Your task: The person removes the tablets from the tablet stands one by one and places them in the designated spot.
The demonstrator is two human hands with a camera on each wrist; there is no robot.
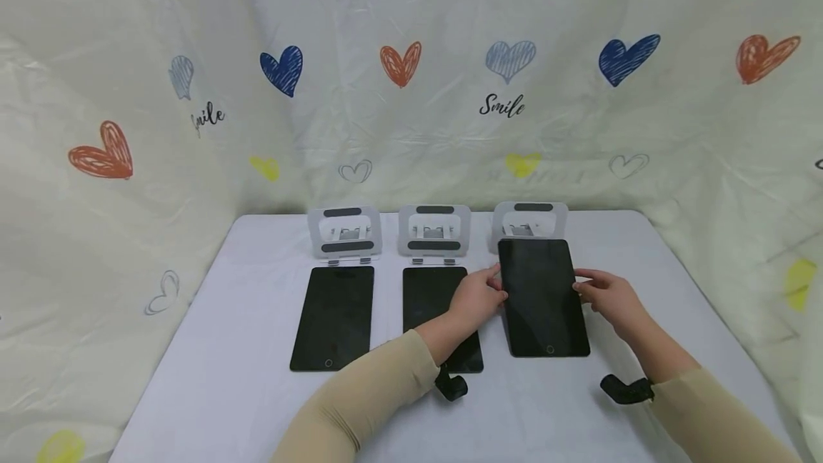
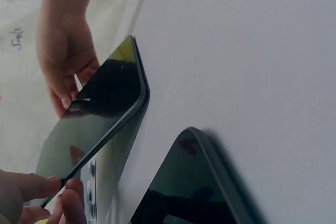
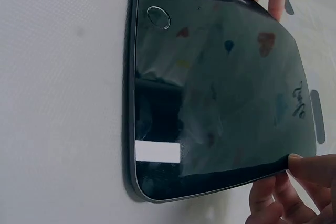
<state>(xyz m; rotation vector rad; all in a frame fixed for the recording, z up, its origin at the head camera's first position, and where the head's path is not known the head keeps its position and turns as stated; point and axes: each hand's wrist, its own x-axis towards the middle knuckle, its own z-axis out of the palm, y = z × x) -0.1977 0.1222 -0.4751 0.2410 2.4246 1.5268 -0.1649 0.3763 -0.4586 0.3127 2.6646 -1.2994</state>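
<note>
Between both hands a black tablet (image 1: 545,299) tilts up, its far end raised and its home-button end close over the table. My left hand (image 1: 477,297) pinches its left edge, thumb and fingers on either side of the rim in the left wrist view. On the opposite edge my right hand (image 1: 611,299) pinches it, thumb (image 3: 310,166) over the screen side and fingers beneath. Just behind stands a grey-white tablet stand (image 1: 561,223), its lower part hidden by the tablet. Reflections of printed hearts cover the dark screen (image 3: 226,93) in the right wrist view.
A second tablet (image 1: 432,295) lies flat under my left forearm, partly hidden. Farther left lies a third tablet (image 1: 334,316). Behind them stand two more stands, a middle one (image 1: 434,231) and a left one (image 1: 345,232). A heart-printed sheet (image 1: 450,141) hangs behind the white table (image 1: 244,349).
</note>
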